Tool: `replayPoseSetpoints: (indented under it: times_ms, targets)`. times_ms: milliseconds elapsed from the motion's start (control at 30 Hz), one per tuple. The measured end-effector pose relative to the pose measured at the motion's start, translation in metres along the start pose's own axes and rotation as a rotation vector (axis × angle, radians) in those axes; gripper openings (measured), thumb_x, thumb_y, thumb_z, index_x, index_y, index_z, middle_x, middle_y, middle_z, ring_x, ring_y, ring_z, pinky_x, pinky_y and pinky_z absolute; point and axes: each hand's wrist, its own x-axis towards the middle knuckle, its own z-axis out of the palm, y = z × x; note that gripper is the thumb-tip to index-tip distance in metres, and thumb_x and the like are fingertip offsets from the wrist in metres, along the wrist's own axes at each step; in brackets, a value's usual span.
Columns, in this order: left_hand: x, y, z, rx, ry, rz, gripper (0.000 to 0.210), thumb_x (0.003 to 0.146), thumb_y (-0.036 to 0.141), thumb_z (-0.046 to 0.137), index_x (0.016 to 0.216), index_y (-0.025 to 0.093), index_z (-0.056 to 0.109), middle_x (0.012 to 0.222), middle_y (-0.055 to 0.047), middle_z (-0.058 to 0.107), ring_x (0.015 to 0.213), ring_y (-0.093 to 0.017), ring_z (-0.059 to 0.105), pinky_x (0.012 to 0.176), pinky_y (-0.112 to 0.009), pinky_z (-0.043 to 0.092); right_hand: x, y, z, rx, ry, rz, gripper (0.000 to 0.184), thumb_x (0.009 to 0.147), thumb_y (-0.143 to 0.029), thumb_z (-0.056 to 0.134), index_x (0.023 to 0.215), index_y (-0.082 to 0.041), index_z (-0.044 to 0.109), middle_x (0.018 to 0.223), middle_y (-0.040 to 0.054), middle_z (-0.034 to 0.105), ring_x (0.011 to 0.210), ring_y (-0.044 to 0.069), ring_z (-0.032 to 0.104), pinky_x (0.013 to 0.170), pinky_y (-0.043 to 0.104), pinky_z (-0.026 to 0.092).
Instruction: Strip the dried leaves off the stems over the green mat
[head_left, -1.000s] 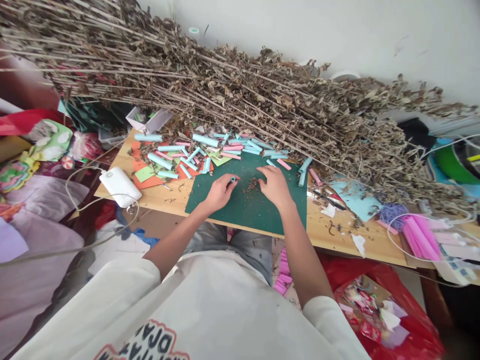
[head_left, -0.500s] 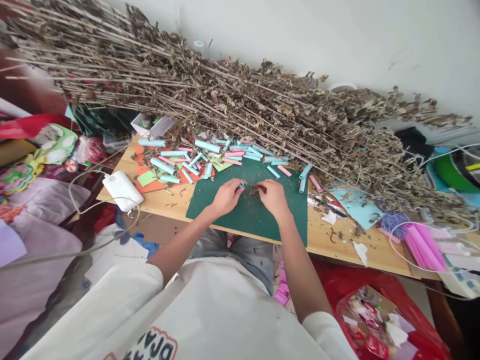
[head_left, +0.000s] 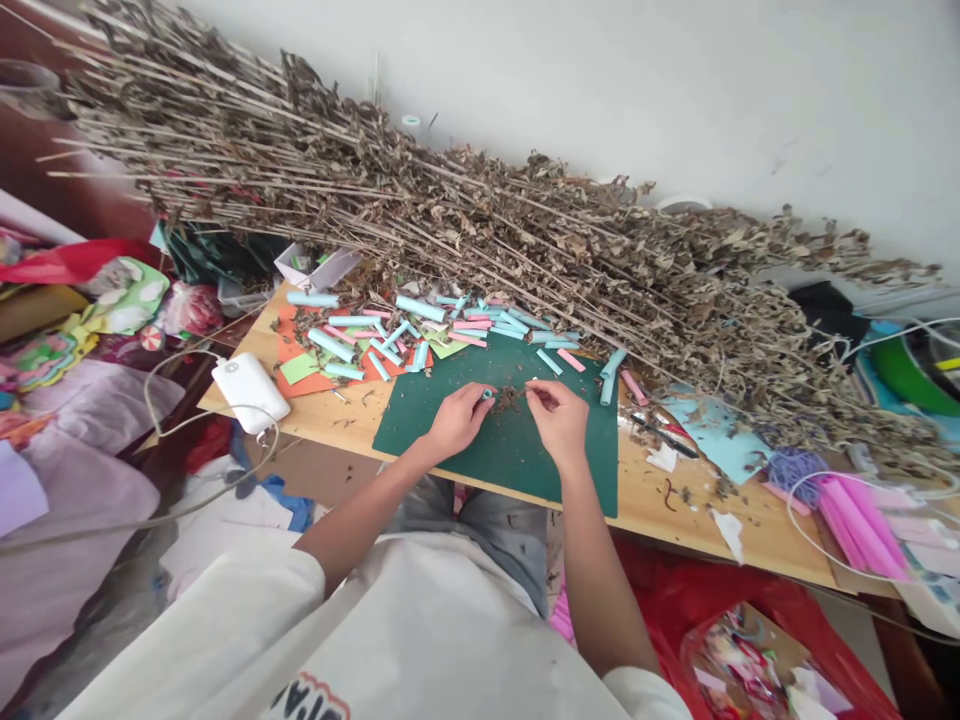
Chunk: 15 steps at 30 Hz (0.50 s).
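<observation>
Holding blue tube (head_left: 488,394) in left hand (head_left: 459,417) over green mat (head_left: 514,462), with leaf crumbs (head_left: 511,399) remaining mid-mat; pinching with right hand (head_left: 559,415) beside crumbs, can't tell if empty; see rolled tubes (head_left: 420,308) already behind mat

Leaf crumbs (head_left: 511,400) on the mat (head_left: 495,458) — tubes (head_left: 420,308) along its far edge, stalks (head_left: 450,212) behind.

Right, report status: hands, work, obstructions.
Left hand holds small light-blue paper tube. Right hand curled beside crumbled brown dried leaves, contents unclear. Leaves lie between hands on flat dark-green mat; pink and light-blue paper tubes scattered beyond, not obstructing.
</observation>
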Motion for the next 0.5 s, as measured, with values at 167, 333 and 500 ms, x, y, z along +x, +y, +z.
replayPoseSetpoints:
  times_ms: [167, 333, 500]
  targets:
    - [-0.002, -0.006, 0.005, -0.036, -0.004, 0.080, 0.024, 0.099, 0.029, 0.043, 0.112, 0.018, 0.060, 0.103, -0.008, 0.066, 0.096, -0.019, 0.063, 0.087, -0.032, 0.051, -0.010, -0.025, 0.008, 0.300, -0.010, 0.031, 0.015, 0.077, -0.031, 0.067, 0.087, -0.019, 0.071, 0.084, 0.0050, 0.069, 0.074, 0.017, 0.065, 0.070, 0.031, 0.057]
    - [-0.001, -0.008, 0.007, 0.012, -0.015, 0.091, 0.024, 0.099, 0.030, 0.042, 0.111, 0.018, 0.059, 0.097, -0.008, 0.064, 0.089, -0.018, 0.062, 0.079, -0.030, 0.051, -0.015, -0.035, 0.023, 0.196, -0.051, -0.104, 0.012, 0.083, -0.027, 0.062, 0.090, -0.021, 0.071, 0.089, 0.0050, 0.069, 0.077, 0.016, 0.065, 0.070, 0.029, 0.056]
    - [-0.001, -0.008, 0.008, 0.050, -0.007, 0.090, 0.022, 0.100, 0.030, 0.041, 0.104, 0.018, 0.059, 0.091, -0.006, 0.062, 0.083, -0.017, 0.060, 0.074, -0.027, 0.049, -0.014, -0.028, 0.025, -0.028, -0.067, -0.228, 0.017, 0.088, -0.023, 0.057, 0.093, -0.023, 0.073, 0.090, 0.0046, 0.069, 0.076, 0.016, 0.064, 0.071, 0.030, 0.055]
